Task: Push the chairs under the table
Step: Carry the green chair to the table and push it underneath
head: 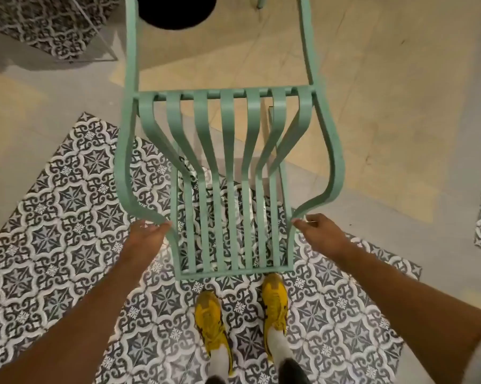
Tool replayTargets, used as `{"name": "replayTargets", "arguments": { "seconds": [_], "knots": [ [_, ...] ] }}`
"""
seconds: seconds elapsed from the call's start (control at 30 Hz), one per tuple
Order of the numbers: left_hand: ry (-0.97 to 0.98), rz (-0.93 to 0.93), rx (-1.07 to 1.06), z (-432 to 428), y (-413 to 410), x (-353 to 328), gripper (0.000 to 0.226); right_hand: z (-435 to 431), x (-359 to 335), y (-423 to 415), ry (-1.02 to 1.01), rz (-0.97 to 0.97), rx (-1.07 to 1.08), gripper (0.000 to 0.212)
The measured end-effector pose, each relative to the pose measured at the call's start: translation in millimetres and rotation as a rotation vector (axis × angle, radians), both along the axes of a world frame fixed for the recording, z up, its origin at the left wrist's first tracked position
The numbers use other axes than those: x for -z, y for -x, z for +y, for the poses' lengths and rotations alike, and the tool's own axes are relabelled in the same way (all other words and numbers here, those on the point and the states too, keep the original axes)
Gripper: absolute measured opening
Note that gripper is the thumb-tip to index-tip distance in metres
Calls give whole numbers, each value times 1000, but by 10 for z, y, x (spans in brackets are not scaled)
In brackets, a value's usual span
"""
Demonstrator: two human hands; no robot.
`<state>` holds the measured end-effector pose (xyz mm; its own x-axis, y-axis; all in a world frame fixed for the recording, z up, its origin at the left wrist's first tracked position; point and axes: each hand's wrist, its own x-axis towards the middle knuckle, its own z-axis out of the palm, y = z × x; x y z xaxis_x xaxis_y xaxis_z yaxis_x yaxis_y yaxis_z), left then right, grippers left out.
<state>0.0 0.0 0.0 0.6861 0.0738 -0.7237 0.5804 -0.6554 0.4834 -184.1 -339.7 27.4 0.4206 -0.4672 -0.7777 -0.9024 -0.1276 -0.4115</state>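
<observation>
A mint-green metal chair (228,167) with slatted seat and back stands right in front of me, seen from above. My left hand (148,234) grips the curved left side of its frame, fingers wrapped round the bar. My right hand (318,230) holds the matching curve on the right side. Both arms are stretched forward. A round black shape (175,12), possibly the table's base, lies beyond the chair at the top edge. I cannot make out a tabletop clearly.
My yellow shoes (211,322) stand on a patterned black-and-white tiled patch (53,231) just behind the chair. Beige floor (372,106) stretches ahead and right. A thin clear edge (106,42) crosses patterned tiles at upper left. Another green leg (261,1) shows at the top.
</observation>
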Motion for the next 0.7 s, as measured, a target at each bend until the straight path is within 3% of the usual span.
{"name": "replayTargets", "arguments": {
  "seconds": [0.13, 0.27, 0.43, 0.57, 0.7],
  "knots": [
    [55, -23, -128, 124, -315, 547, 80, -150, 557, -103, -7, -50, 248, 74],
    [100, -92, -177, 187, -440, 1015, 51, -271, 1103, -137, 39, -83, 429, 83],
    [173, -109, -229, 249, -491, 1490, 41, -325, 1627, -175, 117, -172, 564, 61],
    [145, -157, -65, 299, -499, 1758, 29, -305, 1856, -312, 142, -229, 726, 45],
    [87, -155, 30, 356, -510, 1695, 57, -264, 1730, -338, 218, -268, 748, 29]
  ]
}}
